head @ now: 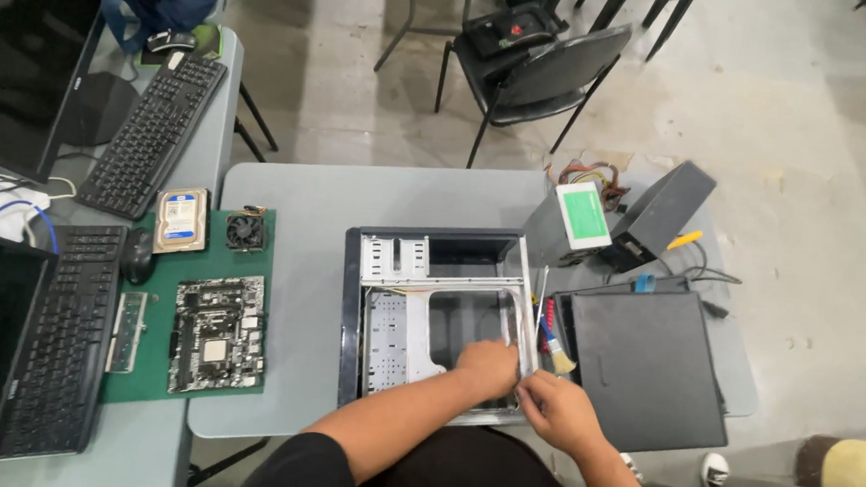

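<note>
Both hands (524,390) curled at computer case (379,310) right edge, grip unclear, bare table (296,195) beyond.

black short sleeve, bare forearms, khaki trousers.

The computer case (438,319) is showing bare, dull-silver sheet metal inside, framed by matt black painted edges; the side panel (646,367) beside it is looking smooth, dark and faintly satin; the brush (553,347) is showing pale bristles and a blue, plastic-looking handle; the worktop (295,205) is appearing as smooth grey laminate with a low sheen; the green mat (151,357) is looking matt and rubbery under the motherboard (217,333); the hard drive (181,220) is gleaming metallic; the floor (811,116) is looking like rough, stained concrete.
</note>
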